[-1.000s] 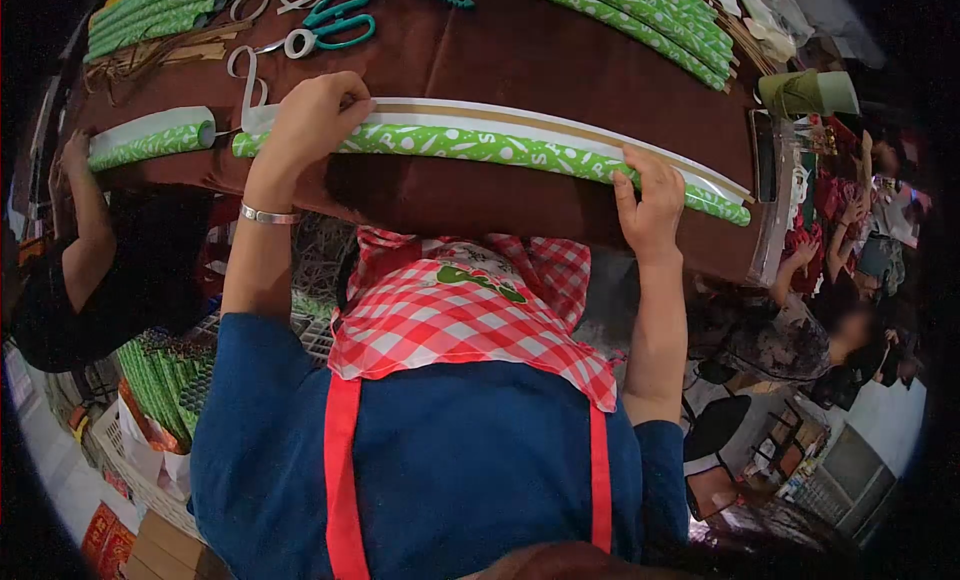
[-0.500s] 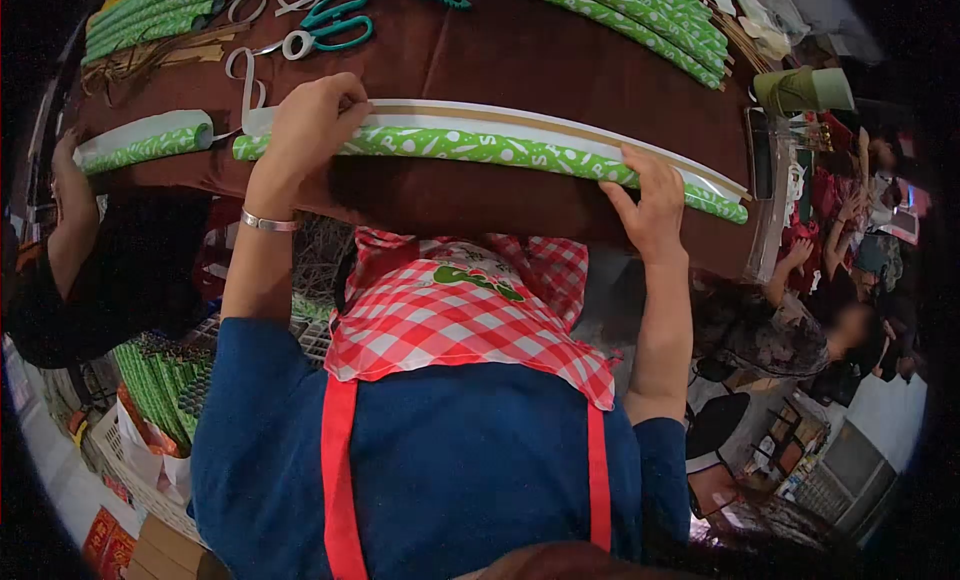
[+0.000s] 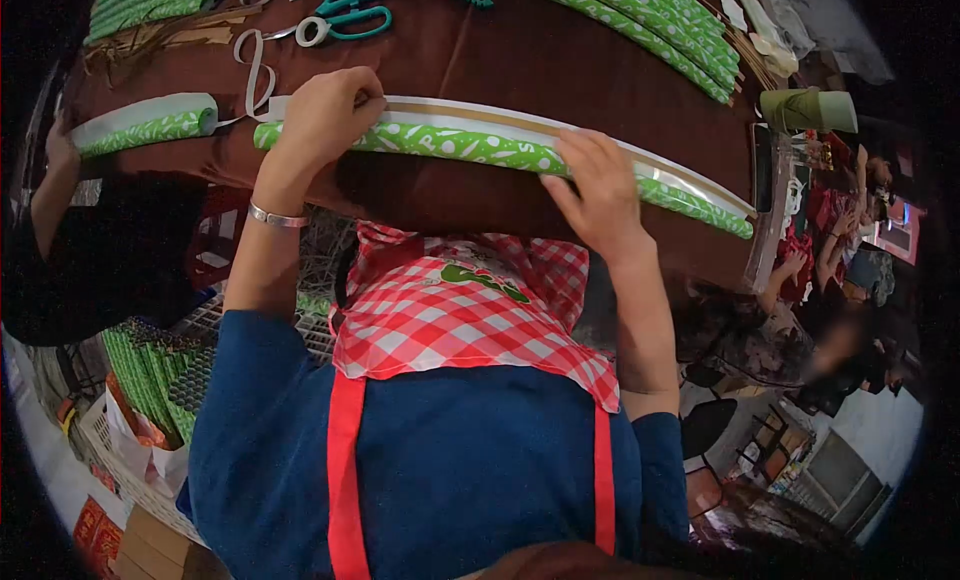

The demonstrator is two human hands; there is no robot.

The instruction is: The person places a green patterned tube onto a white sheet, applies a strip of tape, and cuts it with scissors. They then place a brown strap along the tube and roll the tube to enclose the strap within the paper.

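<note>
A long green patterned roll lies across the brown cloth, with a white edge and a tan strip along its far side. My left hand is closed at the roll's left part, fingers curled in at the white edge; what they pinch is hidden. My right hand rests over the middle-right of the roll, fingers on its far edge and thumb apart on the near side. A white ribbon curls beside my left hand. Teal-handled scissors lie beyond it, near a small tape roll.
A co-worker's hand is at another green roll on the left. Stacked green rolls lie at the back, others at back left. A pale green cylinder and a phone are at the right.
My right hand has moved left along the roll, from near its right end towards the middle. My left hand stays closed at the left part. The whole view has shifted slightly.
</note>
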